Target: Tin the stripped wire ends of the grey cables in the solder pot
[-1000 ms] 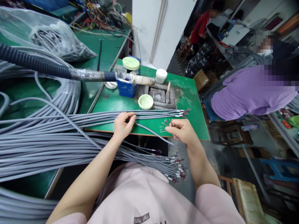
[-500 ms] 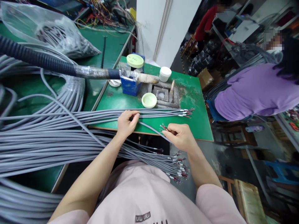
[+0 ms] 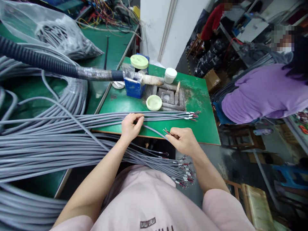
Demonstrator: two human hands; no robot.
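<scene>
The right hand (image 3: 184, 140) is closed on the end of one grey cable (image 3: 154, 130), its thin wires poking out above the table's front edge. The left hand (image 3: 131, 126) curls over the neighbouring grey cables (image 3: 166, 118); whether it grips one, I cannot tell. A patch (image 3: 148, 222) on the shirt bears upside-down lettering, apparently "MIU MIU". Beyond the cables stand a shallow pale-green dish (image 3: 154, 103), a square metal pot (image 3: 167, 97) holding something silvery, and a white tub (image 3: 170, 75). Marks on a pale-green lid (image 3: 139, 61) are illegible. A clear bag (image 3: 69, 40) contains grey cable pieces.
</scene>
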